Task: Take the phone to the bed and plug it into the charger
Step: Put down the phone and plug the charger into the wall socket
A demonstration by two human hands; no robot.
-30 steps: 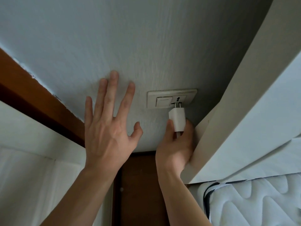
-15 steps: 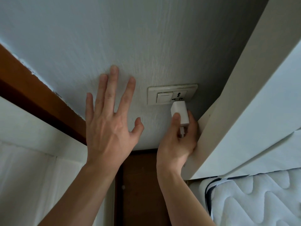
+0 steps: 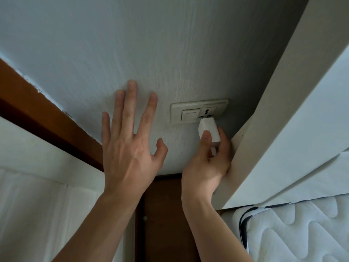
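Pinching charger (image 3: 209,131), right hand (image 3: 204,167).

The wall plate (image 3: 199,111) sits in a tight corner. Just right of it a pale panel (image 3: 268,114) juts from the wall, and the right hand (image 3: 205,163), pinching the charger (image 3: 209,132) below the plate, touches that panel's edge. Left of the plate the left hand (image 3: 128,146) spreads open against the wall (image 3: 132,44). Above the plate the wall is bare.
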